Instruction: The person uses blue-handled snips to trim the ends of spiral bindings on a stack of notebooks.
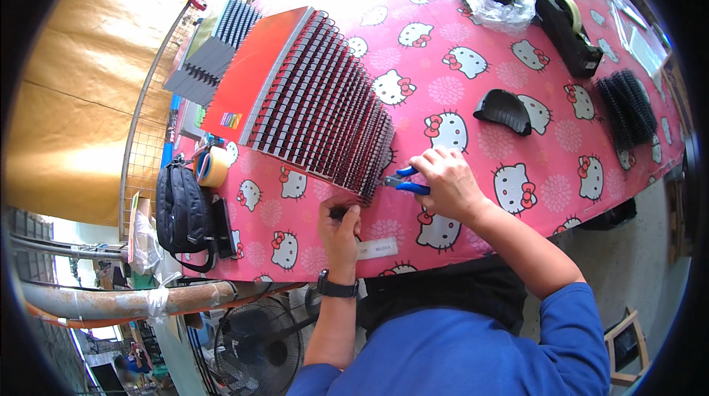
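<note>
In my right hand [447, 183] is a pair of blue-handled cutting pliers [413, 188], its handles spread and its jaws at the near right corner of a tall stack of coil-bound notebooks [321, 97]. The top notebook has a red-orange cover [260, 64], and dark coils line the side of the stack facing right. My left hand [340, 220], a black watch on its wrist, is closed beside the stack's near lower end. Something dark shows between its fingers, too small to make out. Just right of that hand lies a white paper strip [377, 248].
A pink patterned cloth covers the table. To the right are a curved black piece [504, 111], a tape dispenser [567, 34], a bundle of black coils [626, 109] and a plastic bag [509, 8]. On the left sit a tape roll [214, 167] and a black bag [185, 208].
</note>
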Demonstrator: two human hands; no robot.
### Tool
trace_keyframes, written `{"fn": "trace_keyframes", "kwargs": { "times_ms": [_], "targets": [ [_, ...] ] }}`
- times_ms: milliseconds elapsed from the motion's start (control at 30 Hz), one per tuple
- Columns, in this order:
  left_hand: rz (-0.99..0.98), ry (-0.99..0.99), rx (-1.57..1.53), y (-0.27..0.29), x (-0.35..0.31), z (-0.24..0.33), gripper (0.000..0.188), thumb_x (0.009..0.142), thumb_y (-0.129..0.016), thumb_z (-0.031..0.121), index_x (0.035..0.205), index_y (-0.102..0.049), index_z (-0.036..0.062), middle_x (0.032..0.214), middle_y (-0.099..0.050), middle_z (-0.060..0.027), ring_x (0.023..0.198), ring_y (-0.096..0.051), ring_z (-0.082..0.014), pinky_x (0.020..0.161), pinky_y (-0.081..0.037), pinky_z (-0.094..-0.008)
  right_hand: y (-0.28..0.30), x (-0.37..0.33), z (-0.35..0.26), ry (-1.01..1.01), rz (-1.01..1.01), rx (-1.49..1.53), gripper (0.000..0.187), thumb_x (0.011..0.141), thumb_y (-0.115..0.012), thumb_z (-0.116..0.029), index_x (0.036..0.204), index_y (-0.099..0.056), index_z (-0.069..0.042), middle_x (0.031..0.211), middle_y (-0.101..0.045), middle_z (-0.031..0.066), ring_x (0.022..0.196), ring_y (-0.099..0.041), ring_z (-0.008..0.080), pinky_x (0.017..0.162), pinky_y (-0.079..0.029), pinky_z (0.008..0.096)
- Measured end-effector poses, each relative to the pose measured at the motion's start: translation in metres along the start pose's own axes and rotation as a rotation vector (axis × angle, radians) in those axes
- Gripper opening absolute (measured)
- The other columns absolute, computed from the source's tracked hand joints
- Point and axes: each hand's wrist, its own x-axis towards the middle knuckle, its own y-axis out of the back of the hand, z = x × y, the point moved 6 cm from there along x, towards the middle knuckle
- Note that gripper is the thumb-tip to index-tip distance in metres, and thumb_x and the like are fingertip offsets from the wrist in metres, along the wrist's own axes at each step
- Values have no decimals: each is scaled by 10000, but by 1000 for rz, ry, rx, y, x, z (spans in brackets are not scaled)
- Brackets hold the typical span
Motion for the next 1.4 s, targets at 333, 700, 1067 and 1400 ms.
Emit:
{"fn": "trace_keyframes", "kwargs": {
  "times_ms": [333,700,1067,1400],
  "targets": [
    [-234,-714,530,-129,-17,17,215,883,-527,24,1096,-544,52,1008,-518,-142,953,-493,-289,867,-412,-373,34,-11,82,-445,508,715,312,784,-701,-97,1064,-594,-13,848,-612,27,769,-556,85,700,-475,236],
    [-339,-773,772,-148,31,-3,296,713,-478,-99,966,-579,16,1000,-559,-146,1002,-496,-308,895,-396,-391,83,-71,96,-354,666,600,301,778,-667,-43,1058,-570,9,942,-599,64,851,-574,123,793,-469,261],
    [34,-1337,63,-252,43,214,221,887,-506,-29,1100,-548,8,1098,-538,-159,1075,-476,-294,887,-388,-382,85,-83,123,-500,804,595,224,811,-653,-21,1017,-565,-31,834,-587,16,743,-550,73,693,-463,218],
    [-258,-1051,394,-259,54,180,376,810,-612,130,1169,-561,33,1281,-493,-218,1234,-399,-402,1063,-267,-479,83,-79,132,-559,746,682,250,802,-670,-46,1033,-572,-36,863,-591,8,778,-548,65,722,-466,227]
  ]
}}
